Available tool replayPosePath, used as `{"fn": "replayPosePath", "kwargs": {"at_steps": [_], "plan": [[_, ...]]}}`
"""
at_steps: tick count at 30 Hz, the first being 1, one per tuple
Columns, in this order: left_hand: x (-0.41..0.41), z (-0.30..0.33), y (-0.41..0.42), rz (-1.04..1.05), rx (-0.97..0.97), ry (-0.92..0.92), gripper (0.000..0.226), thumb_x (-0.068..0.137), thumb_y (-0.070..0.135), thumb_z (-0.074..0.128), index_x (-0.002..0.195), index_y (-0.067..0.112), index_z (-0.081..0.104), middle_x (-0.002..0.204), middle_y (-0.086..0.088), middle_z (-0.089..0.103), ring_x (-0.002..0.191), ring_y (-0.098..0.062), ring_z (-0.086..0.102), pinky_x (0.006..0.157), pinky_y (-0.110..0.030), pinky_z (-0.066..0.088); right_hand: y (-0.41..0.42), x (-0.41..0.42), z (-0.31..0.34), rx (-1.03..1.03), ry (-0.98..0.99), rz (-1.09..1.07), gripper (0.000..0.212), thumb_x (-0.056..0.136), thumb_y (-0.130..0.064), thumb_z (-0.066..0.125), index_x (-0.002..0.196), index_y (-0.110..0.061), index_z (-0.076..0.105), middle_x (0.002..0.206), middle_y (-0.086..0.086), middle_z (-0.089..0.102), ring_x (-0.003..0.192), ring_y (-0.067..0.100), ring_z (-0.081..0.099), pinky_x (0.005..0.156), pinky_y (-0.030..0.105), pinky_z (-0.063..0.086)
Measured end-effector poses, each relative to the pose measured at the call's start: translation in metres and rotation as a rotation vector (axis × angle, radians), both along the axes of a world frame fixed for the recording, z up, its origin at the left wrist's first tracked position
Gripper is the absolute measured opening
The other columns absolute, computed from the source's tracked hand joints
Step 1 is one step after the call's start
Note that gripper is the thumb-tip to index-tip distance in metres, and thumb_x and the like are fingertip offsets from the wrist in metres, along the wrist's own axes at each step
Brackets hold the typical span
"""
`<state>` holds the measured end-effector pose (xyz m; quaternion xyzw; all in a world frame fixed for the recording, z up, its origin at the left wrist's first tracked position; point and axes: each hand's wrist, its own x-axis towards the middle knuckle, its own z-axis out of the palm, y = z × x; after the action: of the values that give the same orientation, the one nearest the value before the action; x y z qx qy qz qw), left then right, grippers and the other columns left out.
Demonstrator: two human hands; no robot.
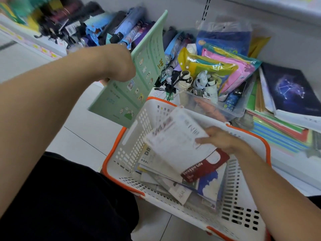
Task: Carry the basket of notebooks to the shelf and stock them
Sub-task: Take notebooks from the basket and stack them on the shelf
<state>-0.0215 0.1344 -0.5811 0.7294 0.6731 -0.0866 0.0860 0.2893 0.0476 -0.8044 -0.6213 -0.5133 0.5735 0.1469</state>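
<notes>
Left hand (pixel 119 66) holding a green notebook (pixel 137 75) up high, right hand (pixel 224 140) gripping a white notebook (pixel 175 136) over a white basket (pixel 135 141) with orange edges, more notebooks inside, shelf (pixel 295 162) beside it full of colourful things

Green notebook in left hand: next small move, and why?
Probably carry the green notebook rightward onto the notebook stack on the shelf: the left hand already holds it clear above the basket, while the right hand grips a white one.

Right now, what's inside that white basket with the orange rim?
The basket holds a loose pile of notebooks: a white one under the right hand, a dark red one and a blue-and-white one. Those lower down are covered.
</notes>
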Motion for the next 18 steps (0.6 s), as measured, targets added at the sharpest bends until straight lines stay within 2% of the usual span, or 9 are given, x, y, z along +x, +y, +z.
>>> {"fn": "replayPosePath", "kwargs": {"at_steps": [1,3,5,7,9,10,12,15,18], "plan": [[-0.002,0.002,-0.001,-0.013,0.006,-0.024,0.024,0.099,0.018,0.047,0.103,-0.004,0.055,0.101,-0.018,0.056,0.081,-0.035,0.058,0.066,-0.037,0.044,0.003,0.002,0.024,0.018,0.161,-0.113,0.032,0.072,-0.027,0.082,0.098,-0.010,0.077,0.106,0.012,0.075,0.092,0.026,0.074,0.082,0.038,0.060],[-0.010,0.007,-0.002,-0.016,0.007,-0.097,0.025,0.097,0.018,0.049,0.101,-0.004,0.060,0.102,-0.021,0.063,0.073,-0.030,0.055,0.064,-0.038,0.047,0.010,0.002,0.065,0.088,0.421,-0.282,0.043,0.061,-0.034,0.089,0.097,-0.011,0.080,0.109,0.015,0.074,0.093,0.025,0.074,0.075,0.034,0.061],[-0.020,0.015,-0.003,0.039,-0.026,-0.266,0.025,0.096,0.025,0.055,0.099,0.002,0.064,0.100,-0.016,0.067,0.075,-0.028,0.058,0.068,-0.037,0.051,0.017,-0.010,0.101,0.168,0.614,-0.390,0.028,0.077,-0.026,0.076,0.101,-0.014,0.078,0.109,0.012,0.074,0.094,0.023,0.073,0.074,0.032,0.061],[-0.028,0.017,-0.006,0.123,-0.142,-0.623,0.021,0.095,0.030,0.060,0.098,0.011,0.068,0.094,-0.007,0.073,0.080,-0.026,0.068,0.069,-0.034,0.055,0.025,-0.034,0.129,0.240,0.751,-0.451,0.028,0.088,-0.019,0.057,0.110,-0.015,0.074,0.113,0.011,0.073,0.099,0.024,0.072,0.081,0.037,0.061],[-0.026,0.025,-0.015,0.142,-0.309,-1.030,0.017,0.093,0.028,0.061,0.101,0.016,0.070,0.095,-0.003,0.076,0.089,-0.024,0.073,0.082,-0.040,0.057,0.031,-0.061,0.148,0.282,0.821,-0.491,0.028,0.096,-0.019,0.053,0.119,-0.014,0.068,0.119,0.012,0.071,0.107,0.028,0.069,0.088,0.044,0.058],[-0.023,0.029,-0.019,0.128,-0.370,-1.177,0.021,0.091,0.029,0.060,0.105,0.016,0.069,0.099,-0.003,0.076,0.092,-0.024,0.073,0.087,-0.042,0.056,0.034,-0.072,0.157,0.291,0.858,-0.504,0.029,0.098,-0.020,0.052,0.122,-0.013,0.066,0.123,0.012,0.070,0.111,0.029,0.068,0.092,0.047,0.056],[-0.014,0.038,-0.024,0.117,-0.401,-1.327,0.029,0.094,0.038,0.054,0.109,0.018,0.068,0.104,-0.005,0.075,0.096,-0.025,0.072,0.090,-0.043,0.055,0.037,-0.088,0.177,0.288,0.881,-0.511,0.032,0.100,-0.020,0.051,0.128,-0.011,0.063,0.126,0.015,0.067,0.115,0.032,0.066,0.096,0.050,0.053],[0.004,0.056,-0.026,0.143,-0.339,-1.453,0.050,0.094,0.063,0.034,0.103,0.030,0.072,0.104,-0.001,0.075,0.095,-0.022,0.072,0.085,-0.040,0.055,0.033,-0.090,0.213,0.393,0.762,-0.513,0.030,0.099,-0.012,0.055,0.128,-0.008,0.059,0.121,0.013,0.070,0.109,0.033,0.068,0.092,0.052,0.055],[0.029,0.080,-0.030,0.053,-0.330,-1.667,0.072,0.076,0.077,0.029,0.123,0.034,0.063,0.114,0.003,0.072,0.103,-0.019,0.070,0.090,-0.039,0.056,0.030,-0.067,0.261,0.607,0.577,-0.619,0.032,0.092,-0.006,0.066,0.121,-0.007,0.054,0.114,0.013,0.073,0.099,0.032,0.072,0.083,0.053,0.059]]}}
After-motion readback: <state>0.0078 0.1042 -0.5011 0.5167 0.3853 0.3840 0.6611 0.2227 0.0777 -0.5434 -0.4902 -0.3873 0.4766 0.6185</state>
